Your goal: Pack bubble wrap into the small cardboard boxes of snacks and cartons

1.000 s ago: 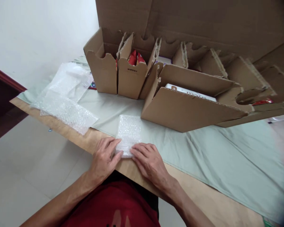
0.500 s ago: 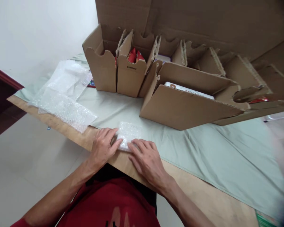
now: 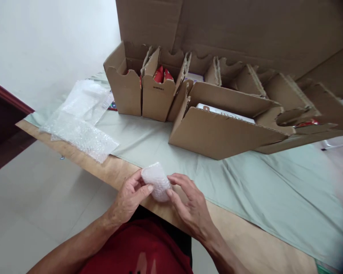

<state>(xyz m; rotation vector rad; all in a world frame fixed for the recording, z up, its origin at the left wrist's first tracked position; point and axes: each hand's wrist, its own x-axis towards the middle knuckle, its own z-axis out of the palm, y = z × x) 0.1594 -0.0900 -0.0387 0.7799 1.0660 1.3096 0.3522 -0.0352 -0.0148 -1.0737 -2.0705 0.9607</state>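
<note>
A small roll of bubble wrap [image 3: 157,182] is held up near the table's front edge, folded or rolled over; whether anything lies inside cannot be made out. My left hand [image 3: 131,193] grips its left side, thumb on top and fingers behind. On the right, my right hand [image 3: 188,201] pinches the other side between thumb and fingers. Farther left, several flat sheets of bubble wrap [image 3: 85,131] lie loosely over one another on the pale green cloth [image 3: 137,133].
Several open cardboard bins [image 3: 127,91] stand along the back in front of a tall cardboard panel [image 3: 231,34]. Red packets [image 3: 162,75] show in one bin, a white box [image 3: 225,113] in the front one [image 3: 217,137]. The wooden table edge [image 3: 108,173] runs diagonally before me.
The bubble wrap lay flat on the table under my fingers; now it is lifted, tilted and rolled between both hands, closer to me. The view has shifted slightly.
</note>
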